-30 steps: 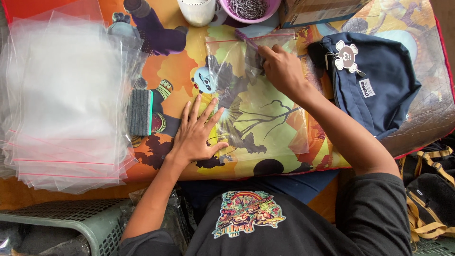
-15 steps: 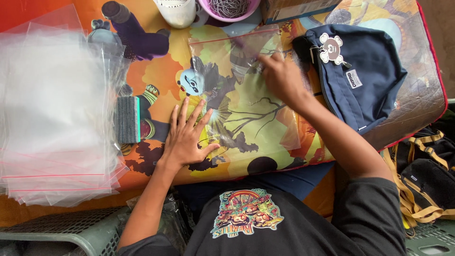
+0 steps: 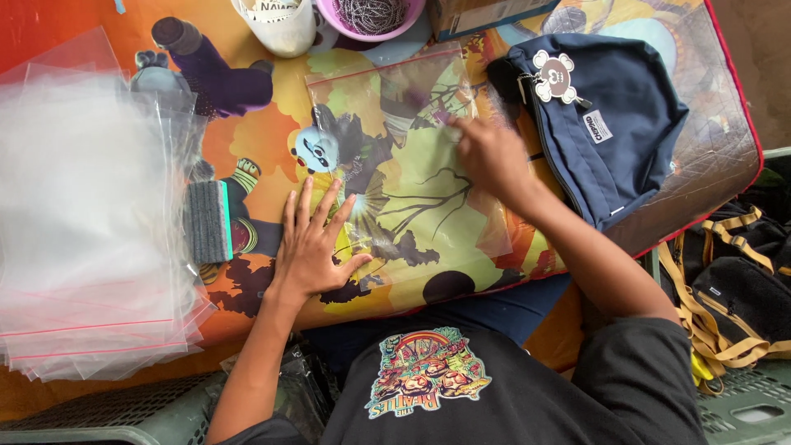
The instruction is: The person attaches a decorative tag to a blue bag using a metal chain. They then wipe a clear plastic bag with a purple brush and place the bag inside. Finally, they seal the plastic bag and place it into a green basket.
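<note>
The clear plastic bag (image 3: pixel 404 165) lies flat on the table (image 3: pixel 272 132) under both hands, the left hand (image 3: pixel 313 247) spread and pressing its near corner, the right hand (image 3: pixel 490 152) with fingers together on its far edge; it looks light, limp and slippery, best pinched at an edge.

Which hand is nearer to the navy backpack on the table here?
Right. The right hand rests on the clear plastic bag just left of the navy backpack, nearly touching its edge. The left hand lies flat at the bag's lower left corner, much farther away.
</note>
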